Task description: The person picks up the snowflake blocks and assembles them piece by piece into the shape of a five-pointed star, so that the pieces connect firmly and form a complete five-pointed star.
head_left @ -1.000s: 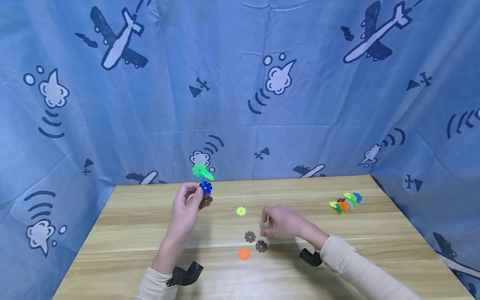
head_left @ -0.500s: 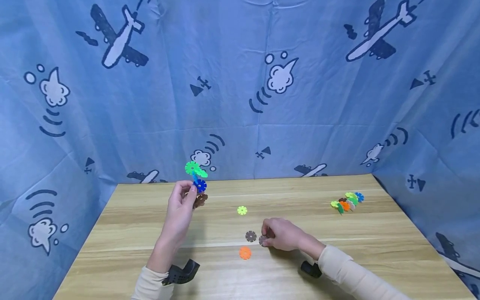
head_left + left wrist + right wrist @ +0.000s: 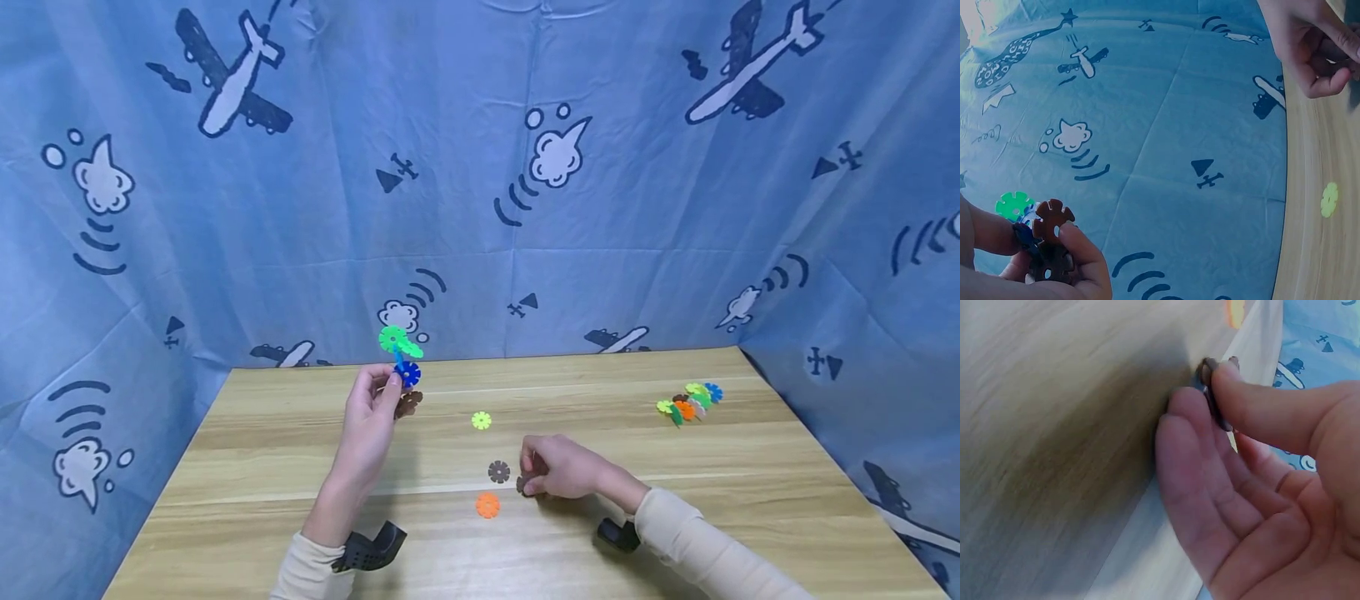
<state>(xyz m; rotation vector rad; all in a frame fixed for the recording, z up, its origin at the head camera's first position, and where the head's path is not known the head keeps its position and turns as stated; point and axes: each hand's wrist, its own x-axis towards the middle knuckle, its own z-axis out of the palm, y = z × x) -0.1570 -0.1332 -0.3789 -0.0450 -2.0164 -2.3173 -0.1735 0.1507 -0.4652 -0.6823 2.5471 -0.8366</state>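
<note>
My left hand (image 3: 371, 412) holds up a joined piece of notched snowflake discs above the table's left half. Green discs (image 3: 392, 338) top this piece, a dark blue disc (image 3: 408, 374) sits at the fingertips, and brown discs (image 3: 1054, 215) show in the left wrist view. Down at the tabletop, my right hand (image 3: 568, 467) pinches a loose brown snowflake disc (image 3: 522, 485) between thumb and fingers; the fingers partly cover it. Just left of that hand lie another brown disc (image 3: 498, 472) and an orange disc (image 3: 487, 505), both flat. Farther back lies a yellow-green disc (image 3: 482, 421).
A cluster of joined discs (image 3: 684, 410) in several colours stands at the right rear of the wooden table (image 3: 247, 467). A blue curtain (image 3: 465, 208) with printed planes hangs behind the table and at both sides.
My right hand has come down toward the front onto the nearer brown disc and now pinches it. The left hand keeps its grip on the joined piece, with only slight shifts.
</note>
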